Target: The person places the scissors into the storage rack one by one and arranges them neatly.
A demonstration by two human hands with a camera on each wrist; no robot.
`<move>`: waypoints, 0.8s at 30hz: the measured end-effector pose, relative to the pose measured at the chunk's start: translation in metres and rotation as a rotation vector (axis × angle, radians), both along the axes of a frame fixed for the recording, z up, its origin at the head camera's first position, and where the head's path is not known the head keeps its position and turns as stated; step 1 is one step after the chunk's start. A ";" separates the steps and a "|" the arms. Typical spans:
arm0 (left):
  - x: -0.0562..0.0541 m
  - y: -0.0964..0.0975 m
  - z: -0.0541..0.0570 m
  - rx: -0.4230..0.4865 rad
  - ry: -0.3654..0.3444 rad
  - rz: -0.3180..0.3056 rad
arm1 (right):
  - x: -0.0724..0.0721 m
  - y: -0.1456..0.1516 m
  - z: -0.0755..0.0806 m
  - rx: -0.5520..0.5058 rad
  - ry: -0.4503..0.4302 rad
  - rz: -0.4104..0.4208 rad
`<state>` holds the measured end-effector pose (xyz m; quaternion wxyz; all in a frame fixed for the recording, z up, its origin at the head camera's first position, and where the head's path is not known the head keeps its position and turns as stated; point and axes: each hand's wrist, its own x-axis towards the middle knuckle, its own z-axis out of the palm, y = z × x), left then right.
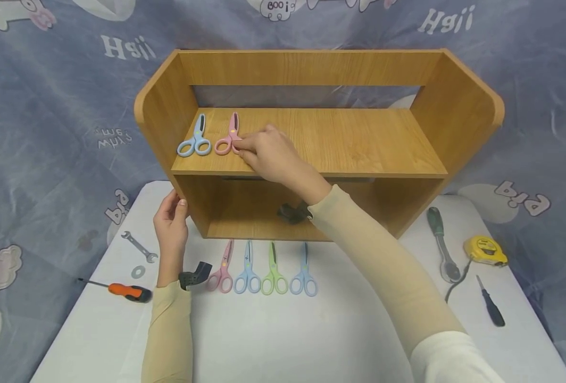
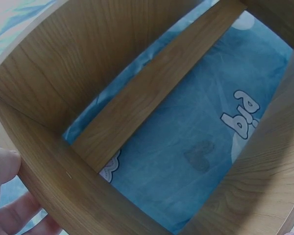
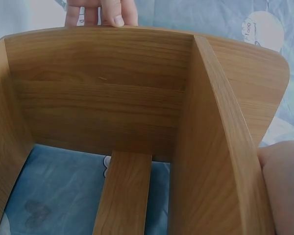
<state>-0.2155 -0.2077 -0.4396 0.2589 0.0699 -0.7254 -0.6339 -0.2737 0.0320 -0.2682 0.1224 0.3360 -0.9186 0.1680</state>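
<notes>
I've got the white table [image 1: 331,330] wide below me; the wooden shelf [image 1: 460,114] stands at its back, my left hand [image 1: 172,221] gripping its left side, thumb at the edge, fingers behind; my right hand [image 1: 274,157] is at the upper board [image 1: 359,143], thumb and forefinger pinching the pink scissors [image 1: 232,135] there, beside the light-blue scissors [image 1: 197,137]; four more scissors [image 1: 273,271] line up in front, on the tabletop.
</notes>
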 end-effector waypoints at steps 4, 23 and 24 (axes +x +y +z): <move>0.001 0.000 0.001 -0.001 -0.002 -0.002 | 0.002 -0.001 0.000 0.007 0.002 -0.002; 0.001 -0.001 0.000 -0.004 0.010 -0.003 | 0.086 0.069 -0.074 -0.643 0.286 0.293; 0.001 -0.001 0.000 -0.007 0.012 -0.003 | 0.092 0.077 -0.081 -0.646 0.262 0.280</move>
